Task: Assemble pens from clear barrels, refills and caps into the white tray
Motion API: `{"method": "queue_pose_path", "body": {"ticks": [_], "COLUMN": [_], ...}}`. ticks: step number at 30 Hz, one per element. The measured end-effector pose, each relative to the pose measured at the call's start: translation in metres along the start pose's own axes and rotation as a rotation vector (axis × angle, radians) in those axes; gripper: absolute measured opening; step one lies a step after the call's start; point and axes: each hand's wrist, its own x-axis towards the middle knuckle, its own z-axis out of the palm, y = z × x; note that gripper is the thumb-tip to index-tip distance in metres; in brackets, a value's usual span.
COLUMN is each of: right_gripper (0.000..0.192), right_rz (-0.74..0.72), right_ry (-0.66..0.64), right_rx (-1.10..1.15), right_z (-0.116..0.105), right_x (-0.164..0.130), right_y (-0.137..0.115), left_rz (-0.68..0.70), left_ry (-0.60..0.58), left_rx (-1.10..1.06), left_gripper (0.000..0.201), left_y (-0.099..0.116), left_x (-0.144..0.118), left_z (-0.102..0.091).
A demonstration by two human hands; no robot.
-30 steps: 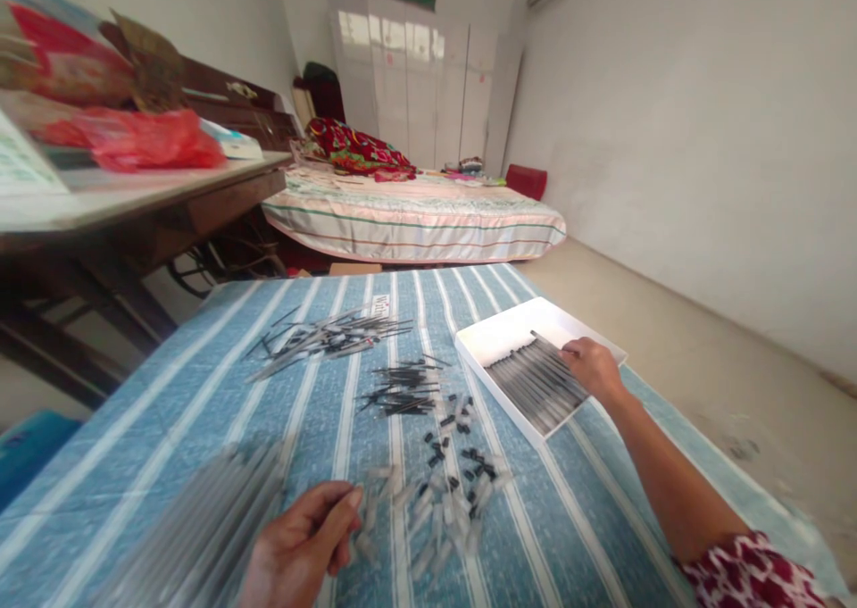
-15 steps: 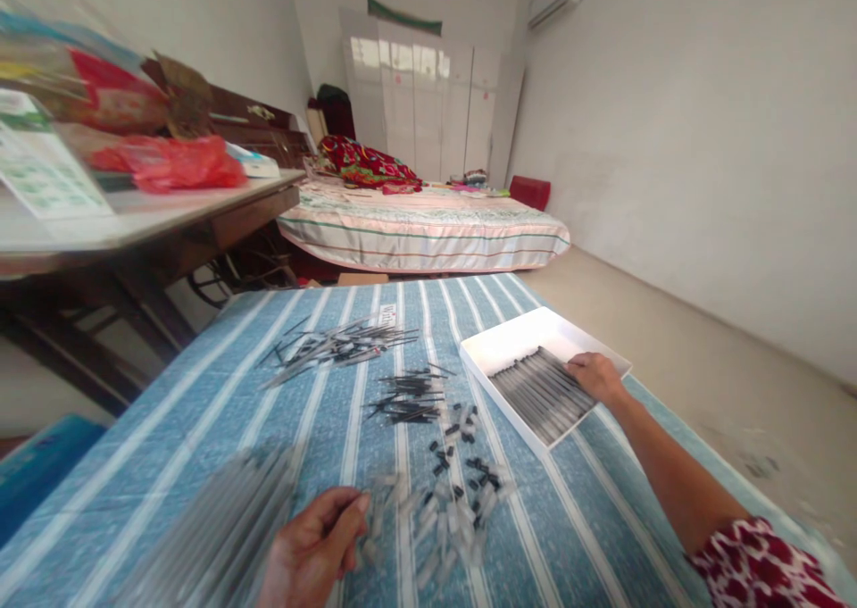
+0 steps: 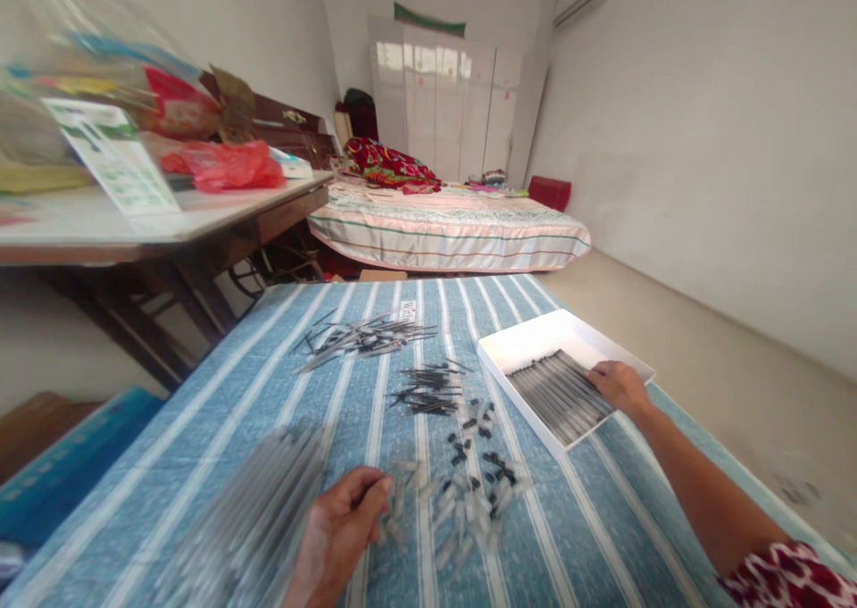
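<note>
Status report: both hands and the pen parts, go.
Right hand resting on the rows of pens in the white tray. Left hand curled at the loose clear caps. Grip unclear on both. Nothing between them.

- blue striped tablecloth [image 3: 268, 385] covers the table
- on it: white tray [image 3: 528, 345], clear tubes [image 3: 247, 519], loose caps [image 3: 469, 492], two heaps of thin refills [image 3: 365, 336]

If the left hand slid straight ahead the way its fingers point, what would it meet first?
Most likely the scatter of small clear caps lying on the striped cloth just beyond the left hand; its fingertips already sit at the pile's near edge, though blur hides actual contact.
</note>
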Motion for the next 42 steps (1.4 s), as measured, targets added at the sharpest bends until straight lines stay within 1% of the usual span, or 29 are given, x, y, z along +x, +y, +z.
{"method": "queue_pose_path", "body": {"ticks": [3, 5, 10, 14, 18, 23, 25, 27, 30, 31, 34, 36, 38, 39, 42], "right_gripper": [0.034, 0.035, 0.035, 0.036, 0.035, 0.026, 0.026, 0.027, 0.025, 0.024, 0.022, 0.022, 0.023, 0.022, 0.020], "right_rz": [-0.004, -0.012, -0.006, -0.019, -0.013, 0.029, 0.044, 0.024, -0.055, -0.081, -0.171, -0.291, -0.435, -0.501, -0.641], "right_ry": [-0.006, -0.010, -0.025, -0.031, -0.039, -0.074, -0.046, 0.032, 0.198, 0.242, 0.293, 0.244, 0.135, 0.103, 0.068], "right_rx": [-0.017, -0.020, -0.019, -0.022, 0.003, -0.005, -0.021, -0.031, -0.013, 0.005, 0.146, 0.246, 0.327, 0.364, 0.385], "right_z": [0.000, -0.001, 0.002, 0.005, 0.004, -0.002, -0.004, -0.007, -0.013, -0.015, -0.017, -0.011, -0.002, 0.004, 0.022], "right_x": [-0.004, -0.007, -0.006, -0.005, -0.006, -0.008, -0.010, -0.015, -0.030, -0.037, -0.061, -0.076, -0.087, -0.091, -0.097], "right_y": [0.005, 0.010, 0.022, 0.027, 0.026, 0.021, 0.019, 0.014, -0.009, -0.022, -0.068, -0.100, -0.131, -0.146, -0.184], "left_rz": [0.005, -0.001, -0.008, 0.005, 0.029, 0.091, 0.087, 0.068, 0.094, 0.118, 0.157, 0.154, 0.144, 0.134, 0.072], "left_ry": [-0.007, -0.043, -0.013, -0.016, 0.024, 0.071, 0.112, 0.147, 0.181, 0.187, 0.182, 0.166, 0.129, 0.107, 0.034], "left_rx": [0.011, 0.012, -0.011, -0.003, 0.009, 0.082, 0.096, 0.112, 0.216, 0.277, 0.457, 0.547, 0.643, 0.703, 0.914], "left_gripper": [0.025, 0.023, 0.022, 0.021, 0.021, 0.022, 0.021, 0.022, 0.022, 0.022, 0.022, 0.022, 0.021, 0.020, 0.016], "left_y": [0.002, 0.002, -0.001, -0.001, -0.001, -0.001, 0.000, 0.000, 0.001, 0.001, 0.003, 0.005, 0.008, 0.009, 0.014], "left_x": [-0.001, -0.002, -0.002, -0.002, -0.001, 0.000, 0.001, 0.003, 0.005, 0.005, 0.004, 0.003, 0.003, 0.002, 0.001], "left_z": [-0.002, -0.003, -0.003, -0.005, -0.009, -0.020, -0.027, -0.034, -0.043, -0.045, -0.052, -0.056, -0.059, -0.059, -0.058]}}
